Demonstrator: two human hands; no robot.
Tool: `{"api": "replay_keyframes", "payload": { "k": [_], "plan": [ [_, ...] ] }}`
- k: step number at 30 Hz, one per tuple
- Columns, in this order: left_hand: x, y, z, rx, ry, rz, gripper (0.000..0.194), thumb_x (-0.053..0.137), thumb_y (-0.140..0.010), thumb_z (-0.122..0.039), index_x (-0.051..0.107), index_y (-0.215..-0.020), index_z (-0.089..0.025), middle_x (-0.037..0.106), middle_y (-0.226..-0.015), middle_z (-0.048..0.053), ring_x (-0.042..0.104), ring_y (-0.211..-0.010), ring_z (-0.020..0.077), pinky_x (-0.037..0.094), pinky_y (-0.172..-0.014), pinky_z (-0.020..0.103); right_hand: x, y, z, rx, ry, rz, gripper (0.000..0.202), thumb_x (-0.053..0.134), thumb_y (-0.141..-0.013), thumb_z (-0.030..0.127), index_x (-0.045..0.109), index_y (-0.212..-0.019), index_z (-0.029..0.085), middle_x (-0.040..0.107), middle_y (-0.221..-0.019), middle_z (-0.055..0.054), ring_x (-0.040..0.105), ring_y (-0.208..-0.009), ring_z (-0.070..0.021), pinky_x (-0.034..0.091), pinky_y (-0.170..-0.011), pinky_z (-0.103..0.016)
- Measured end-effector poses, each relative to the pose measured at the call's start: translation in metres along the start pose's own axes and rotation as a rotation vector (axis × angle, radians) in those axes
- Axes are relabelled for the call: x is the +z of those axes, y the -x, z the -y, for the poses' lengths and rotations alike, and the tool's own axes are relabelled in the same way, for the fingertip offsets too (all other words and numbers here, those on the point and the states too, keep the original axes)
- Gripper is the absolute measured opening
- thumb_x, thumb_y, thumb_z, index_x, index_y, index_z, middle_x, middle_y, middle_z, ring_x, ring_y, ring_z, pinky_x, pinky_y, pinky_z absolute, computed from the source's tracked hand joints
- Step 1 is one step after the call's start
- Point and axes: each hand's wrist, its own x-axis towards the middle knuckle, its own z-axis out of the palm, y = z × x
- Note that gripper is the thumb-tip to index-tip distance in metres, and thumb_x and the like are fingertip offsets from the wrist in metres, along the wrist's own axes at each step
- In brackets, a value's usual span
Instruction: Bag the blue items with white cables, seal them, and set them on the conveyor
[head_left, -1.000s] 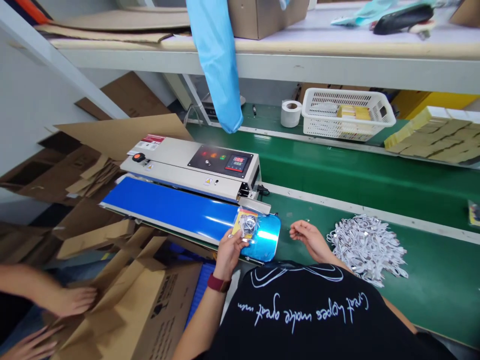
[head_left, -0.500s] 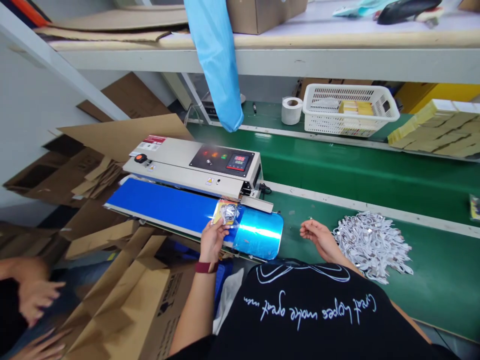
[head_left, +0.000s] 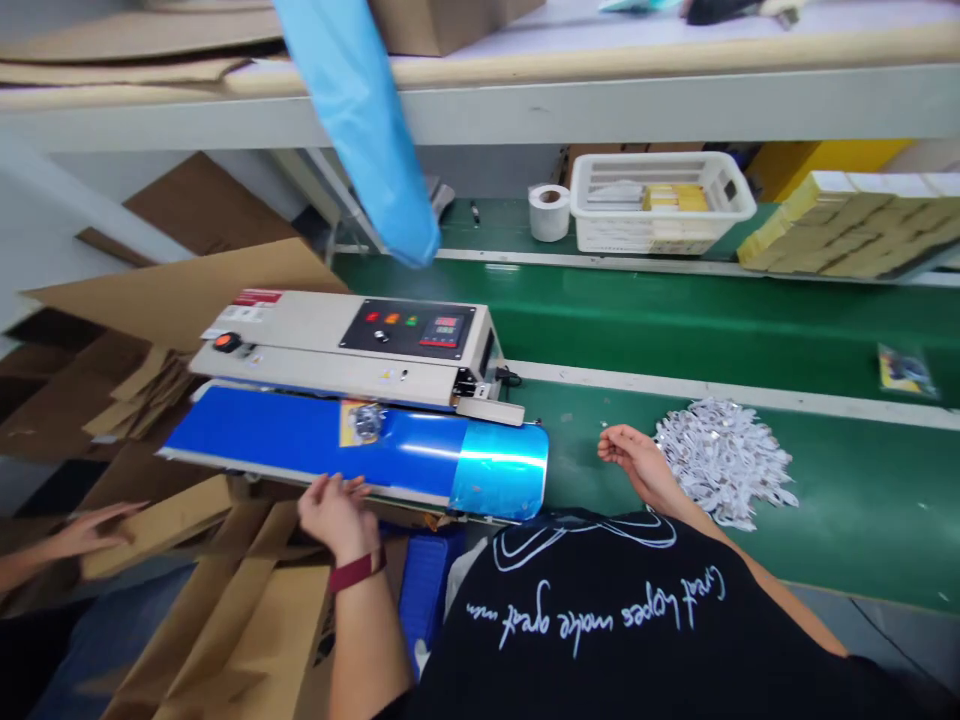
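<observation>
A clear packet with a yellow card and a dark coiled item lies on the blue conveyor belt of a sealing machine, close to its sealing side. My left hand is at the belt's front edge, below the packet and apart from it, its fingers loosely bent and apart with nothing in them. Over the green table, between the belt's shiny end and a heap of white cables, is my right hand. Its fingers are curled together, and I see nothing in them.
Another packet lies at the far right. Behind the machine stand a label roll, a white basket and stacked yellow-edged boxes. A blue sleeve-like cover hangs down. Another person's hand touches cardboard at left.
My left hand has let go of the packet, which is now further left on the belt, and has drawn back to the belt's front edge. The view has shifted; my right hand keeps its pose.
</observation>
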Motion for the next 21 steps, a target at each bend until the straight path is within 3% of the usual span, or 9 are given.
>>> {"api": "replay_keyframes", "payload": {
  "k": [3, 7, 9, 12, 14, 16, 19, 21],
  "plan": [
    [0.020, 0.023, -0.014, 0.171, 0.005, 0.006, 0.026, 0.056, -0.057, -0.012, 0.048, -0.081, -0.015, 0.054, -0.063, -0.004, 0.052, -0.045, 0.0094, 0.038, -0.036, 0.018, -0.040, 0.001, 0.013, -0.101, -0.061, -0.191, 0.026, 0.074, -0.064, 0.040, 0.064, -0.076, 0.019, 0.064, -0.068, -0.001, 0.057, -0.062, -0.0123, 0.045, -0.061, -0.026],
    [0.071, 0.092, -0.028, 0.340, 0.013, 0.296, 0.011, 0.058, -0.061, -0.016, 0.054, -0.070, -0.018, 0.059, -0.063, -0.004, 0.050, -0.045, 0.0114, 0.036, -0.037, 0.022, -0.144, 0.019, 0.031, -0.264, -0.069, -0.643, 0.028, 0.073, -0.059, 0.039, 0.060, -0.074, 0.020, 0.062, -0.065, 0.000, 0.055, -0.058, -0.0123, 0.044, -0.058, -0.026],
    [0.097, 0.138, -0.028, 0.291, -0.006, 0.509, 0.005, 0.061, -0.065, -0.016, 0.058, -0.069, -0.019, 0.060, -0.064, -0.004, 0.049, -0.047, 0.0112, 0.037, -0.040, 0.022, -0.198, 0.039, 0.029, -0.257, 0.069, -0.854, 0.027, 0.066, -0.062, 0.043, 0.058, -0.075, 0.020, 0.061, -0.066, 0.000, 0.055, -0.058, -0.0131, 0.043, -0.059, -0.027],
    [0.131, 0.208, -0.019, 0.023, -0.080, 0.891, 0.005, 0.064, -0.068, -0.019, 0.062, -0.072, -0.019, 0.063, -0.068, -0.003, 0.049, -0.049, 0.0101, 0.037, -0.043, 0.021, -0.254, 0.069, 0.007, -0.142, 0.337, -1.012, 0.027, 0.054, -0.068, 0.045, 0.057, -0.075, 0.019, 0.060, -0.066, -0.001, 0.053, -0.060, -0.0150, 0.043, -0.062, -0.030],
    [0.153, 0.249, -0.005, -0.159, -0.146, 1.117, 0.010, 0.066, -0.067, -0.023, 0.063, -0.074, -0.017, 0.064, -0.071, 0.000, 0.051, -0.050, 0.0103, 0.037, -0.041, 0.020, -0.268, 0.082, -0.013, -0.083, 0.434, -1.015, 0.023, 0.056, -0.068, 0.041, 0.057, -0.072, 0.019, 0.060, -0.065, -0.002, 0.052, -0.064, -0.0168, 0.042, -0.067, -0.032],
    [0.175, 0.285, 0.015, -0.258, -0.227, 1.290, 0.015, 0.067, -0.067, -0.026, 0.063, -0.076, -0.015, 0.064, -0.072, 0.003, 0.052, -0.051, 0.0109, 0.036, -0.040, 0.019, -0.268, 0.089, -0.034, -0.060, 0.480, -0.987, 0.016, 0.062, -0.063, 0.033, 0.060, -0.069, 0.019, 0.061, -0.067, -0.002, 0.052, -0.071, -0.0193, 0.041, -0.074, -0.035],
    [0.217, 0.334, 0.056, -0.270, -0.388, 1.475, 0.018, 0.066, -0.067, -0.031, 0.062, -0.073, -0.014, 0.063, -0.069, 0.004, 0.051, -0.049, 0.0104, 0.035, -0.039, 0.018, -0.256, 0.093, -0.059, -0.076, 0.624, -0.890, 0.018, 0.068, -0.060, 0.020, 0.065, -0.078, 0.019, 0.066, -0.087, -0.006, 0.052, -0.091, -0.0246, 0.037, -0.087, -0.039],
    [0.255, 0.367, 0.089, -0.209, -0.507, 1.561, 0.016, 0.063, -0.066, -0.030, 0.062, -0.070, -0.014, 0.060, -0.062, 0.002, 0.049, -0.046, 0.0104, 0.032, -0.038, 0.018, -0.252, 0.093, -0.076, -0.101, 0.988, -0.711, 0.029, 0.065, -0.069, 0.020, 0.064, -0.098, 0.021, 0.061, -0.111, -0.010, 0.048, -0.107, -0.0285, 0.034, -0.091, -0.043]
  ]
}}
